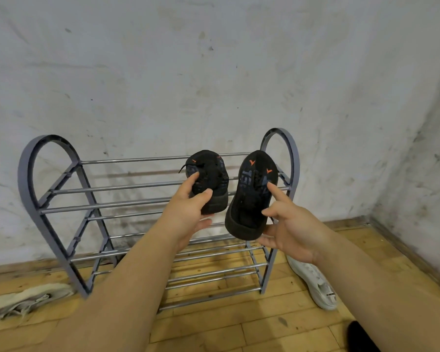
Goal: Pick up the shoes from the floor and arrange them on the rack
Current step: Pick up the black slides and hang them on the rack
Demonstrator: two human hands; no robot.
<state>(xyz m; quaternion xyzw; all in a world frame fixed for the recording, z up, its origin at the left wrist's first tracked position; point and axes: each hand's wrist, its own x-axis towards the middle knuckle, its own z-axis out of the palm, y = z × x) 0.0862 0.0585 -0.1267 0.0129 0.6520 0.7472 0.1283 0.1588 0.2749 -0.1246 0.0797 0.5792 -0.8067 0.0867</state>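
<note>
A grey shoe rack (61, 191) with chrome bars stands against the wall. My left hand (188, 209) grips the heel of a black shoe (212, 179) with orange marks, held over the top tier's right half. My right hand (290, 229) holds the second black shoe (252, 196) beside it, index finger on its upper, toe pointing at the wall. A worn beige sneaker (28, 298) lies on the floor left of the rack. A white sneaker (315, 283) lies on the floor at the rack's right foot, partly behind my right wrist.
The stained white wall (214, 72) runs behind the rack and meets a side wall (429, 174) at the right. The floor (239, 321) is wood parquet. A dark object (361, 336) shows at the bottom right edge.
</note>
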